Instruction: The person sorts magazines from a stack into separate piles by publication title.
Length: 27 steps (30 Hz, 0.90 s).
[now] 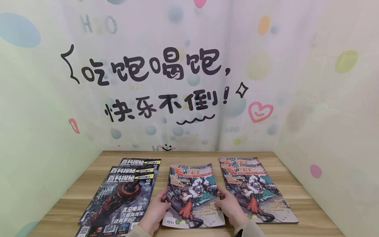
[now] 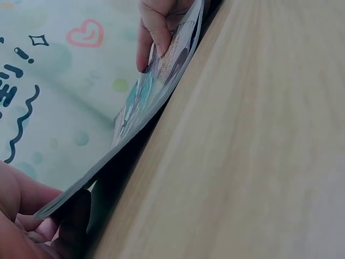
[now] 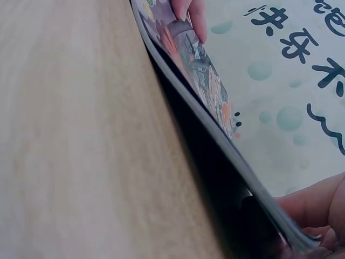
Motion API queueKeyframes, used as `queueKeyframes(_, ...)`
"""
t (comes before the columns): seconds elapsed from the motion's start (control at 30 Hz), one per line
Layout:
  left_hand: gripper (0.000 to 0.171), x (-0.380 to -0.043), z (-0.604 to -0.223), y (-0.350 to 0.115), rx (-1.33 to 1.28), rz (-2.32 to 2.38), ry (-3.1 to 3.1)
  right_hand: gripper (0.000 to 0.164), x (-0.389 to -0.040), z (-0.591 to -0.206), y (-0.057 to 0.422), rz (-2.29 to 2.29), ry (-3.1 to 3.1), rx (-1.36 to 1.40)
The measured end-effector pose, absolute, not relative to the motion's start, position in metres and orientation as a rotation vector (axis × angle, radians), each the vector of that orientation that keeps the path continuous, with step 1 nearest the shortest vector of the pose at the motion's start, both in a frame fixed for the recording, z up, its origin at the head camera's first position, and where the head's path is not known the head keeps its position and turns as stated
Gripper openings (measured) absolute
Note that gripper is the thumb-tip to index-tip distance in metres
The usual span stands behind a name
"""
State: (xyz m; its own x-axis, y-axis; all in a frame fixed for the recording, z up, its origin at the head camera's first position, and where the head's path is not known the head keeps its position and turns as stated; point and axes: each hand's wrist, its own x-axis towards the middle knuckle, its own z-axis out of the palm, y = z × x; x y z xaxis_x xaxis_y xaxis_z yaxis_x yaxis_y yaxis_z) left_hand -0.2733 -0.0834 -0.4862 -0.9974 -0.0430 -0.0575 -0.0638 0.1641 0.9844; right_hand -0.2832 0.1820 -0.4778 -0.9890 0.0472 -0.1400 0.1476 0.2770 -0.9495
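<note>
A magazine (image 1: 193, 197) with a red-gloved cartoon figure on its cover is held between my two hands in the middle of the head view. My left hand (image 1: 157, 210) grips its left edge, thumb on the cover. On the opposite edge, my right hand (image 1: 231, 207) pinches it the same way. Both wrist views show a dark gap under the magazine (image 2: 145, 113), so part of it is raised off the wooden table (image 3: 81, 135). Fingers of the left hand (image 2: 24, 208) curl beneath the edge; the fingers beneath on the right are partly hidden.
On the left lie overlapping dark science magazines (image 1: 118, 197), three top edges showing. To the right, two magazines (image 1: 257, 197) with the same cartoon cover overlap. A printed fabric wall (image 1: 177, 138) with black writing closes off the table's back, and pale walls flank both sides.
</note>
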Motion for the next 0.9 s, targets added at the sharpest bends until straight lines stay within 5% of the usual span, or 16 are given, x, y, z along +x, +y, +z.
queueKeyframes(0.9, 0.070, -0.269, -0.484, -0.075, -0.039, 2.228, 2.134, 0.070, -0.287, -0.468, 0.206, -1.873, 2.451, 0.131)
